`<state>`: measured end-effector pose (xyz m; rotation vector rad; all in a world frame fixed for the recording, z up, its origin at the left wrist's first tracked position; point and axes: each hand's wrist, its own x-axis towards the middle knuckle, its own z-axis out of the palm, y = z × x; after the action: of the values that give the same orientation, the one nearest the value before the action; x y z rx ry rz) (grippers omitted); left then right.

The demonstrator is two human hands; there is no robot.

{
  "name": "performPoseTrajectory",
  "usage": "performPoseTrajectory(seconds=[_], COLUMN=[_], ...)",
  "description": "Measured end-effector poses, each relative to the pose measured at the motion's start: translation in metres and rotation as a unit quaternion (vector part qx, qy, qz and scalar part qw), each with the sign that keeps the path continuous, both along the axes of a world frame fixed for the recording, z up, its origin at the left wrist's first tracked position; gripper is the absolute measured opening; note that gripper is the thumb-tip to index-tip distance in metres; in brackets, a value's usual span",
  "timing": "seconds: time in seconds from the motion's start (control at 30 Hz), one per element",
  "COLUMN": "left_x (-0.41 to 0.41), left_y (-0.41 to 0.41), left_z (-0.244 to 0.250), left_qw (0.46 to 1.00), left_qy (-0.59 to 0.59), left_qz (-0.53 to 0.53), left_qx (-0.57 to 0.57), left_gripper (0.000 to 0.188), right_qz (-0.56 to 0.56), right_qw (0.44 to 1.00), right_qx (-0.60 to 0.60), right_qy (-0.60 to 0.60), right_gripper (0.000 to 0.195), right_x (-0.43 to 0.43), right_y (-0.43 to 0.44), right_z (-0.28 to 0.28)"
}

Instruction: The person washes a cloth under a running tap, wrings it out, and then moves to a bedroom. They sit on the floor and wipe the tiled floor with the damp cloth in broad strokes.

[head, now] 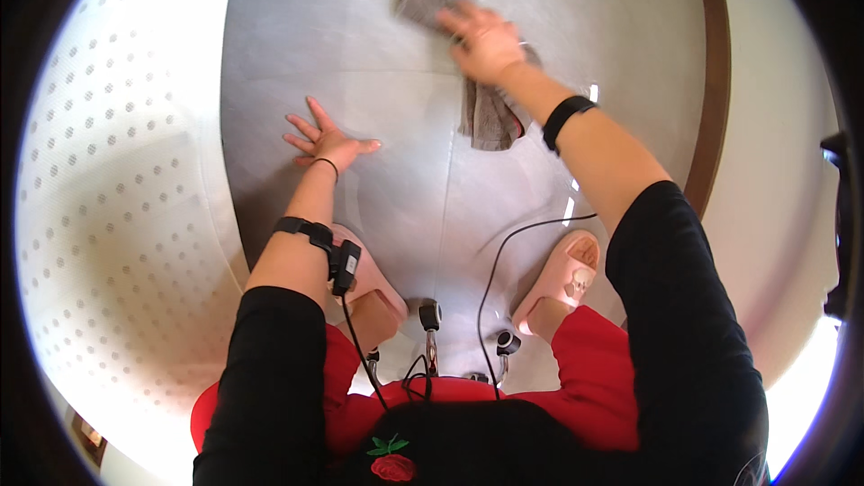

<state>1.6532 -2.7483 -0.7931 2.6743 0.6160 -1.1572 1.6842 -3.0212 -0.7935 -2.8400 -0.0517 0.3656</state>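
Observation:
My left hand (329, 142) is empty, fingers spread wide over the grey tiled floor (398, 169); whether it touches the floor is unclear. A thin dark band circles that wrist. Ahead and to the right, my right hand (487, 44) lies over a grey-brown cloth (496, 121), its fingers bent and blurred by motion. The far part of the cloth is bunched and blurred at the fingertips. Its near part lies in folds on the floor, with a bit of red at the edge. My palm hides the middle, and I cannot tell whether the fingers grip it.
On the left hangs a white, dot-patterned fabric surface (108, 148). A brown skirting strip (717, 67) runs along the pale wall at right. Near my pink slippers (563, 277) are caster wheels (430, 316) and a loose black cable (482, 304). A small device (345, 266) is strapped to my left forearm.

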Motion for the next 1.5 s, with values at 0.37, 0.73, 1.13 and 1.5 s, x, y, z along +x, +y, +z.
performPoseTrajectory(seconds=[0.37,0.73,1.13,1.5], left_x=[-0.055,-0.128,-0.189,-0.280], left_y=[-0.018,-0.050,-0.058,-0.030], left_z=[0.009,0.025,0.029,0.053], left_qw=[0.999,0.991,0.983,0.974], left_qy=[-0.045,0.035,-0.050,-0.061], left_qz=[0.006,-0.126,-0.083,-0.007], left_qx=[0.027,-0.015,-0.155,-0.217], left_gripper=[0.106,0.103,0.086,0.086], right_qz=[0.508,-0.086,-0.125,0.449], right_qw=[0.847,0.982,0.988,0.870], right_qx=[0.018,0.145,-0.057,-0.025], right_qy=[0.155,-0.080,0.066,0.202], right_gripper=[0.048,0.066,0.068,0.053], right_x=[-0.234,-0.216,-0.196,-0.288], right_y=[0.045,-0.136,-0.108,0.064], right_z=[0.016,0.140,0.004,0.035])
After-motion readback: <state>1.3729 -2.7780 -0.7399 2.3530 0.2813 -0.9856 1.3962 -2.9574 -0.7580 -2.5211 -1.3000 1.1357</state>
